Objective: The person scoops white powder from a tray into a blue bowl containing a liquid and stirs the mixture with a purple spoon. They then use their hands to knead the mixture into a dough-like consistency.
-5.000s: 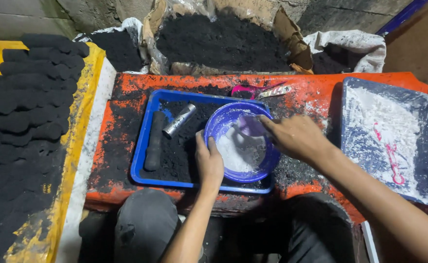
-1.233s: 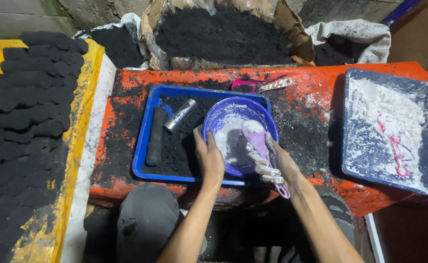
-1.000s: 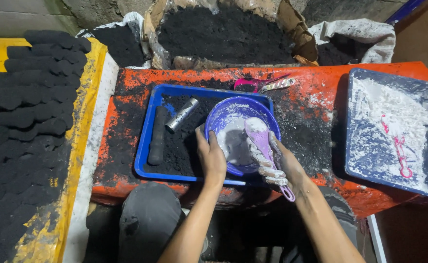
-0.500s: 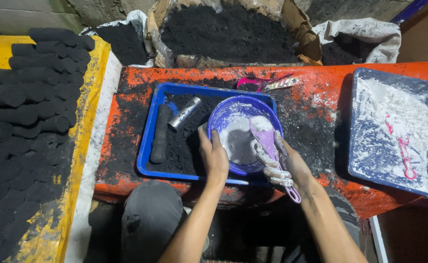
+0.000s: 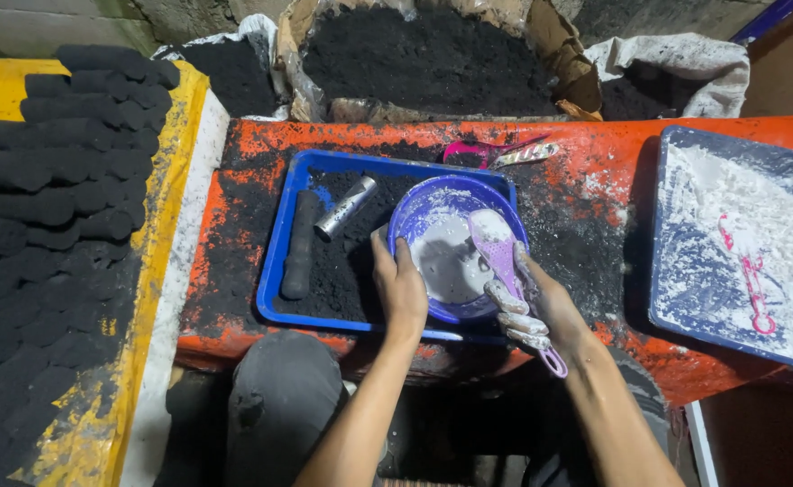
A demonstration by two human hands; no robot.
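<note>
Nearest the viewer, the person's dark-clad knees (image 5: 279, 397) are seen below the orange work surface (image 5: 586, 180). The left hand (image 5: 398, 287) is laid on the near-left rim of the blue-violet bowl (image 5: 414, 212), its fingers curled over the edge so that the bowl is steadied. The right hand (image 5: 541, 311) is closed round the handle of a lilac spoon (image 5: 496, 248); its fingers (image 5: 516, 316) are coated with white paste, and the spoon's blade is set inside the bowl against the white mixture (image 5: 446, 266). The bowl is placed at the right end of a blue tray (image 5: 275, 271), which is filled with black powder.

In the tray, to the left of the bowl, a black cylinder (image 5: 295, 245) and a short metal tube (image 5: 345, 206) are laid on the powder. To the right, well apart from the bowl, a second blue tray of white powder (image 5: 730, 225) is shown with a pink scoop (image 5: 748, 275) lying in it. At far left, rows of black moulded sticks (image 5: 54, 180) are stacked on a yellow board (image 5: 157, 216).

Beyond the bowl, a magenta tool (image 5: 473, 151) is laid on the orange surface. Farthest away, open sacks of black powder (image 5: 424, 59) are seen.

By judgement, the white mixture is already wetted into a paste and is part-stirred; no black powder is yet seen within it, and smears are left on the bowl's wall.
</note>
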